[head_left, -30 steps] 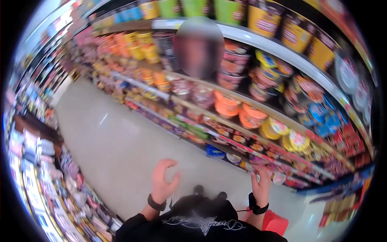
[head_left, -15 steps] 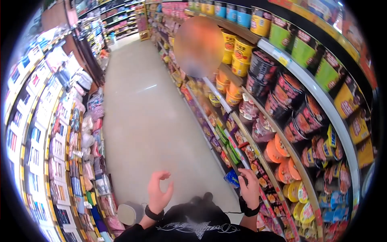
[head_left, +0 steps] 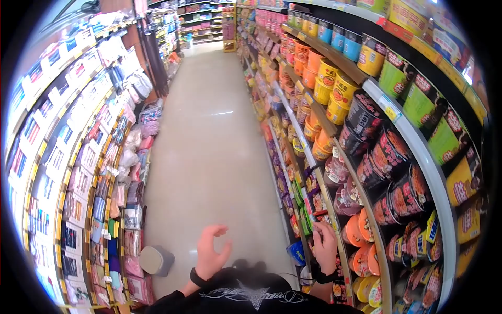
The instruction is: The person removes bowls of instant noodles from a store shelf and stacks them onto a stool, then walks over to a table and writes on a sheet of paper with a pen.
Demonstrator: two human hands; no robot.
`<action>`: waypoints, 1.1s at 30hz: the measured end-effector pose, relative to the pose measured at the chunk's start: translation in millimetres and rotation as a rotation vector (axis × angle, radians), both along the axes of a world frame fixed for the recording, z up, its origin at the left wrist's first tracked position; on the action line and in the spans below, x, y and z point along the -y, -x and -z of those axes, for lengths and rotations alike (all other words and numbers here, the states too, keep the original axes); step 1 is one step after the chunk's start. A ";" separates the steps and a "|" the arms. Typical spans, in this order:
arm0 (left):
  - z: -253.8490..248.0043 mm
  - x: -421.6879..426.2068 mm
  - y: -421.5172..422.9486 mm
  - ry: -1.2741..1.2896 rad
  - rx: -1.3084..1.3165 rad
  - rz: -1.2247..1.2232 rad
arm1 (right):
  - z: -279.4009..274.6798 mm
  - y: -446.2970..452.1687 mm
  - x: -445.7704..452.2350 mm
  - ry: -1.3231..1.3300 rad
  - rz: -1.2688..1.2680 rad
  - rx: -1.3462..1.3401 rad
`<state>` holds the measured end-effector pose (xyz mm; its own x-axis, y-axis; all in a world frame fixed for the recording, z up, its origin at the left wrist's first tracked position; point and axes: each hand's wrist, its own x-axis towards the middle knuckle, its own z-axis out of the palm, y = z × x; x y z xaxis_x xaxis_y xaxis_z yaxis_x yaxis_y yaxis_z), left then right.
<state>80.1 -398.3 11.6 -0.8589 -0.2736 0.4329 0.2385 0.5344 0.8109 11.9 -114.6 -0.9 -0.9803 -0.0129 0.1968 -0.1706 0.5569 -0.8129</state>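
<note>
My left hand [head_left: 213, 252] hangs over the aisle floor, thumb and fingers apart in a loose curve with nothing between them. Around that wrist is a black band [head_left: 197, 277]. On the other side, my right hand [head_left: 325, 247] is beside the lower snack shelves, its fingers loosely bent and nothing visible in them. It also has a dark band [head_left: 325, 276] at the wrist. Nearest to it are orange-lidded noodle cups [head_left: 356, 231], green snack packets [head_left: 305, 219] and a blue packet [head_left: 296, 253]. Whether its fingertips touch the shelf edge, I cannot tell.
Shelves of large black noodle tubs [head_left: 384, 154] and yellow tubs [head_left: 342, 94] line the right side. Boxed and bagged textiles [head_left: 78, 183] fill the left shelves. A grey bin [head_left: 156, 260] stands on the aisle floor [head_left: 204, 157]. More shelves [head_left: 201, 23] close off the far end.
My view has turned up and left, so the far aisle and right-hand tubs appear lower and farther right. Both hands keep nearly the same place and pose.
</note>
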 end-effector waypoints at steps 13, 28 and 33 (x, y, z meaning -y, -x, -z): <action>6.1 -10.5 -37.2 0.065 0.056 -0.197 | 18.8 29.9 13.8 -0.019 -0.235 -0.044; 13.6 25.9 -67.7 0.106 0.089 -0.132 | 11.8 11.2 61.9 -0.002 -0.276 -0.008; 7.5 76.3 -84.6 0.141 0.047 -0.157 | 13.9 -2.4 124.1 0.031 -0.282 0.020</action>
<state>164.7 -474.6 4.1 -0.8307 -0.3453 0.4367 0.1070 0.6708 0.7339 14.4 -238.7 -14.7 -0.9425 -0.2799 0.1825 -0.2993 0.4642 -0.8336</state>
